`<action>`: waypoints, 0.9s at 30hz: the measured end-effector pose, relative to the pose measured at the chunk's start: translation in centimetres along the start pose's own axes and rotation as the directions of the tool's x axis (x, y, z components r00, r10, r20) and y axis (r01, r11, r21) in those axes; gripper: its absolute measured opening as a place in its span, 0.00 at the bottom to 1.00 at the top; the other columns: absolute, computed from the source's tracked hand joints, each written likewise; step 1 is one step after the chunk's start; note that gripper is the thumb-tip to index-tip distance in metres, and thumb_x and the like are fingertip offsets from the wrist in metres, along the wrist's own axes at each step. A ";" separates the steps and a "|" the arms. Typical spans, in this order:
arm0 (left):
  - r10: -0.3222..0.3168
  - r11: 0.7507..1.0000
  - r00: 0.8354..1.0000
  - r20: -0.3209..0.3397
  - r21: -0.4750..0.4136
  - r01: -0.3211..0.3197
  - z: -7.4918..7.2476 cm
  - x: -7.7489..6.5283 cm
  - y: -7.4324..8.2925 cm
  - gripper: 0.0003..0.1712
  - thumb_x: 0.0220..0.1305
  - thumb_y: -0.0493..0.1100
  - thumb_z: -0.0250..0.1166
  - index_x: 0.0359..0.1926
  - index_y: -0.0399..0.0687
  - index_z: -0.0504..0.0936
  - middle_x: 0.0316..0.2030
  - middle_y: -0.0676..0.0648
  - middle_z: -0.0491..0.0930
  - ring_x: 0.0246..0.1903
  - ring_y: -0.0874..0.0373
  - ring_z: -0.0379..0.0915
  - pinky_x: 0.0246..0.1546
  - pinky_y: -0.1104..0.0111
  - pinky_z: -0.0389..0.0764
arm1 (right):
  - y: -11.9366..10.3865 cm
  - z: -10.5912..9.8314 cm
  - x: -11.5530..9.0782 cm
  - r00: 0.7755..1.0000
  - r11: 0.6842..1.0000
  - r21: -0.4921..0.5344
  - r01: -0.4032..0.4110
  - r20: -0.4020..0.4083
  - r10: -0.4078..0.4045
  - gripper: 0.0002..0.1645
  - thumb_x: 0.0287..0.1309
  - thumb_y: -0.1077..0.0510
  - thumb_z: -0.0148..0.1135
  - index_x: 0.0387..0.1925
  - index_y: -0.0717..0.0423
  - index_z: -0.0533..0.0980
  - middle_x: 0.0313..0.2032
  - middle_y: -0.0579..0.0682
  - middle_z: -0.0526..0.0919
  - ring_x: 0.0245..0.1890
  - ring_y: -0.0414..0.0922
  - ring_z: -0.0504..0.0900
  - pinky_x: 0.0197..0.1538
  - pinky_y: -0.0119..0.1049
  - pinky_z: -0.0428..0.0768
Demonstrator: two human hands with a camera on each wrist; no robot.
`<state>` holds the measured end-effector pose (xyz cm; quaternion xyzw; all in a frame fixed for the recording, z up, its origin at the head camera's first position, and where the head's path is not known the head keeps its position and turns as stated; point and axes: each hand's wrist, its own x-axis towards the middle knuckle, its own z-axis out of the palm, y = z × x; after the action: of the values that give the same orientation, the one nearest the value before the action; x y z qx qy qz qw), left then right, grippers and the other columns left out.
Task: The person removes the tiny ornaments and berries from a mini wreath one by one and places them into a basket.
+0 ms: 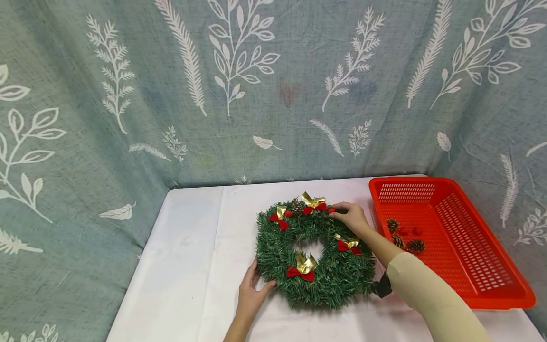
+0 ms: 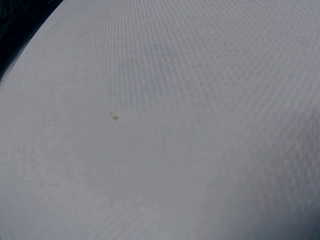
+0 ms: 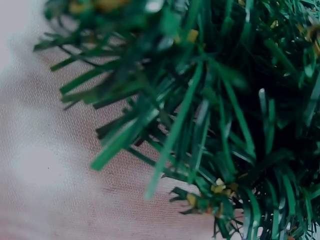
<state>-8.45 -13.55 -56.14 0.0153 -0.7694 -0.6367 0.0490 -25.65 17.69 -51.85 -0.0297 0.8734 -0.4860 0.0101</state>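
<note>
A green wreath (image 1: 273,247) lies on the white-covered table, trimmed with several red bows (image 1: 301,273) with gold ribbon. My left hand (image 1: 250,292) holds its lower left edge, the thumb lying against the greenery. At the wreath's upper right, the fingertips of my right hand (image 1: 351,217) pinch a small red ball (image 1: 331,210) against the greenery. A pine cone (image 1: 296,206) and another red ball sit between the two upper bows. Green bristles of the wreath fill much of the right wrist view; neither wrist view shows a hand.
To the right stands a red plastic basket (image 1: 453,237) with perforated sides. Several pine cones (image 1: 415,245) and some red balls (image 1: 416,231) lie in its left part. A grey-green leaf-patterned curtain (image 1: 295,95) hangs behind the table (image 1: 188,237) and at both sides.
</note>
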 end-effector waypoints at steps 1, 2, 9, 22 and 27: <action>-0.003 1.000 1.000 0.002 0.001 0.003 0.0 0.0 0.0 0.47 0.49 0.35 0.73 0.67 0.29 0.58 0.66 0.31 0.61 0.63 0.42 0.62 0.65 0.62 0.65 | 0.0 0.0 -0.1 1.000 1.000 -0.003 -0.002 -0.004 0.002 0.19 0.52 0.56 0.70 0.46 0.60 0.82 0.47 0.58 0.84 0.51 0.56 0.78 0.55 0.51 0.79; -0.005 1.000 1.000 0.004 0.001 0.005 0.0 0.0 0.1 0.47 0.49 0.35 0.73 0.67 0.29 0.58 0.66 0.31 0.61 0.63 0.41 0.62 0.65 0.61 0.65 | -0.1 -0.1 -0.1 1.000 1.000 -0.005 -0.004 -0.008 0.004 0.19 0.52 0.55 0.70 0.46 0.59 0.82 0.47 0.58 0.83 0.51 0.56 0.78 0.55 0.51 0.79; -0.012 1.000 1.000 0.021 0.007 0.012 0.1 0.0 0.1 0.47 0.51 0.35 0.72 0.68 0.30 0.57 0.67 0.31 0.59 0.64 0.40 0.61 0.66 0.60 0.65 | -0.2 -0.5 -0.5 1.000 1.000 -0.014 -0.012 -0.025 0.011 0.20 0.51 0.53 0.71 0.46 0.56 0.82 0.47 0.57 0.83 0.51 0.55 0.79 0.53 0.51 0.80; -0.032 0.999 0.999 0.026 0.019 0.031 -0.1 0.0 0.1 0.48 0.52 0.39 0.72 0.69 0.32 0.56 0.67 0.32 0.58 0.65 0.40 0.59 0.66 0.60 0.65 | -0.8 -0.8 -0.7 0.999 0.995 0.099 -0.015 -0.035 0.019 0.21 0.52 0.54 0.70 0.47 0.60 0.81 0.44 0.59 0.84 0.46 0.54 0.81 0.48 0.45 0.84; -0.021 1.000 1.000 0.019 0.019 0.021 -0.1 0.0 0.1 0.48 0.51 0.38 0.72 0.68 0.31 0.57 0.67 0.32 0.58 0.65 0.40 0.59 0.66 0.61 0.65 | -1.3 -1.0 -0.8 0.999 0.993 0.118 -0.011 -0.036 0.015 0.20 0.52 0.56 0.70 0.46 0.61 0.81 0.43 0.60 0.84 0.44 0.51 0.82 0.45 0.37 0.85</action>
<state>-8.43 -13.64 -56.07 0.0177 -0.7756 -0.6300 0.0350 -24.80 17.91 -50.26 -0.0144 0.8435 -0.5370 -0.0010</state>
